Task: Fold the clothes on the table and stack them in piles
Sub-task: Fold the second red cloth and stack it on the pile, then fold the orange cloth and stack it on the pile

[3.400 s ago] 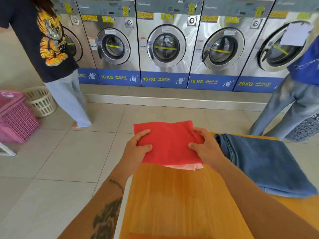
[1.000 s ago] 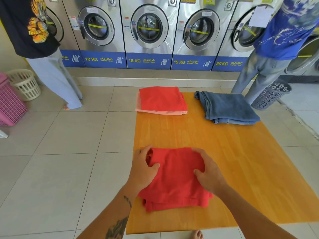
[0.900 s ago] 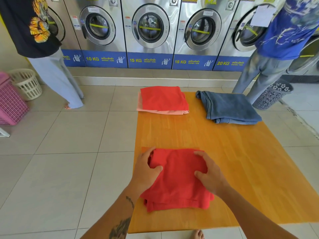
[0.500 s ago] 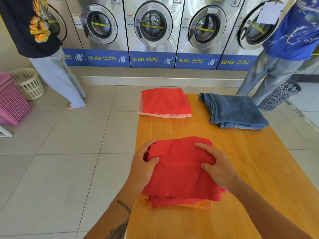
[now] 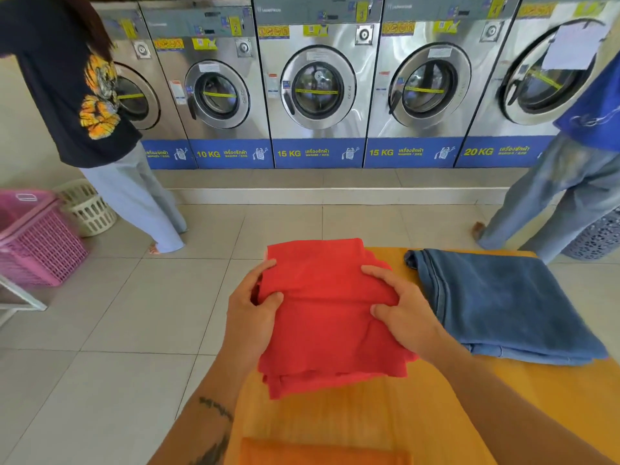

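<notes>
A folded red garment is held above the orange wooden table. My left hand grips its left edge and my right hand grips its right edge. It hangs over the far left pile, whose red top layer shows just beyond my fingers; I cannot tell if the two touch. Folded blue jeans lie on the table to the right. An orange folded piece lies at the near edge of the table.
A row of steel washing machines lines the far wall. One person stands at the left, another at the right. A pink basket and a white basket sit on the tiled floor at left.
Both hands lifted the red garment off the orange piece near me and carried it forward over the far left pile. The orange piece stayed at the near edge.
</notes>
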The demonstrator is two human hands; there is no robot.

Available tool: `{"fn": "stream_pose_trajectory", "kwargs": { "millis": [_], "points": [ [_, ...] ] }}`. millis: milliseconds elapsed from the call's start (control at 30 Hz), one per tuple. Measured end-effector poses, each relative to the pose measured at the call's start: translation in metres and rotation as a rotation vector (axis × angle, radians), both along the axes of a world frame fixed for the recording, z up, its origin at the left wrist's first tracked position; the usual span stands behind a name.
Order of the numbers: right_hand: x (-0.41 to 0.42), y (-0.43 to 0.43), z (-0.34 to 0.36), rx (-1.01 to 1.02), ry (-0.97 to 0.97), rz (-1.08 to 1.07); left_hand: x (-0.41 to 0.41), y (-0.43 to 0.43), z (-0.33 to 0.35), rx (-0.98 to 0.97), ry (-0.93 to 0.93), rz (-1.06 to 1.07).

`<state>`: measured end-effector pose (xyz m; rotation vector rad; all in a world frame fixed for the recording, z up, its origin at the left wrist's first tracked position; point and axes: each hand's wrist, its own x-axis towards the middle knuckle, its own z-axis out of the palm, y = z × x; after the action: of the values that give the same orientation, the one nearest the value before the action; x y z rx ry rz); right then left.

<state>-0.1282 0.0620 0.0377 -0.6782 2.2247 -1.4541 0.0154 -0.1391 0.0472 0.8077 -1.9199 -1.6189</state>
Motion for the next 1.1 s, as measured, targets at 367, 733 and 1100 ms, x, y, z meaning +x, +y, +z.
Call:
{"fn": "stream_pose_trajectory", "kwargs": {
  "millis": [367, 733, 1100],
  "points": [
    [-0.104, -0.068, -0.069, 0.540, 0.189, 0.151, -0.112, -0.059, -0.077, -0.462, -0.837, -0.279],
    [-0.071, -0.039, -0.071, 0.506, 0.083, 0.084, -0.072, -0.046, -0.065, -0.591, -0.789, -0.206],
    [0.075, 0.068, -0.047, 0.585, -0.130, 0.066, 0.113, 0.012, -0.068, -0.278, -0.516, -0.256]
  ]
}}
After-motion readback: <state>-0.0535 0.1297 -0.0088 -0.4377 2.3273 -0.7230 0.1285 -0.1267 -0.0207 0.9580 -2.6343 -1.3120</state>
